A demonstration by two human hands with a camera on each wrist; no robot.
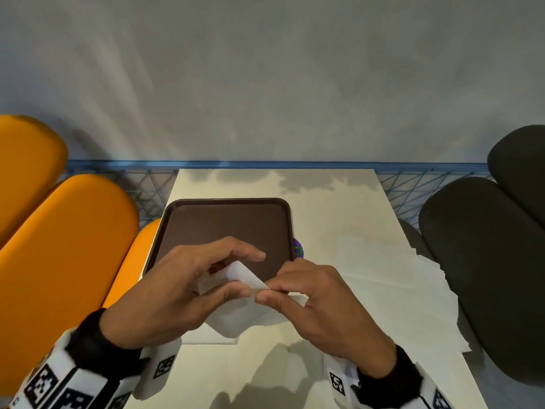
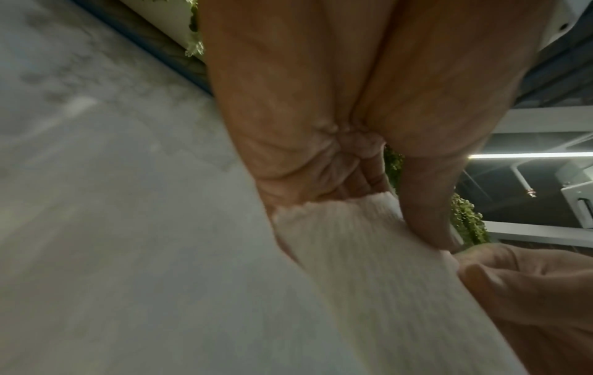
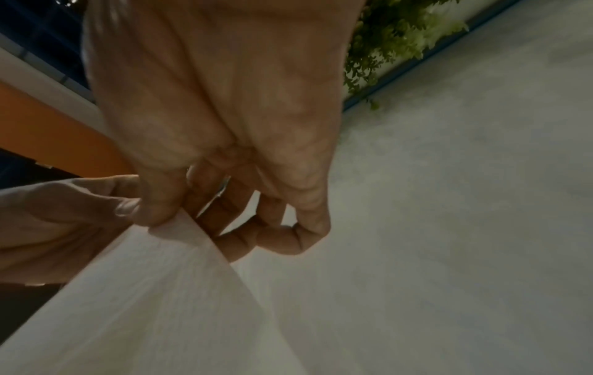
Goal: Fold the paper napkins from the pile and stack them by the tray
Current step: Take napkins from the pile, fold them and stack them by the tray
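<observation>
A white paper napkin (image 1: 236, 305) hangs lifted above the table, in front of the brown tray (image 1: 188, 219). My left hand (image 1: 224, 278) pinches its upper edge between thumb and fingers. My right hand (image 1: 271, 293) pinches the same top corner just to the right, thumb against forefinger. In the left wrist view the napkin (image 2: 369, 266) drapes down from the left hand (image 2: 394, 223); in the right wrist view the napkin (image 3: 167, 291) hangs from the right hand (image 3: 170, 218). A flat white napkin (image 1: 206, 338) lies on the table under the lifted one. The loose pile of napkins (image 1: 413, 284) spreads over the table's right side.
The cream table (image 1: 324, 202) stands against a blue mesh rail (image 1: 265, 165). Orange seats (image 1: 59, 231) flank the left side, dark seats (image 1: 486, 246) the right. A small purple object (image 1: 298, 250) peeks out at the tray's right rim.
</observation>
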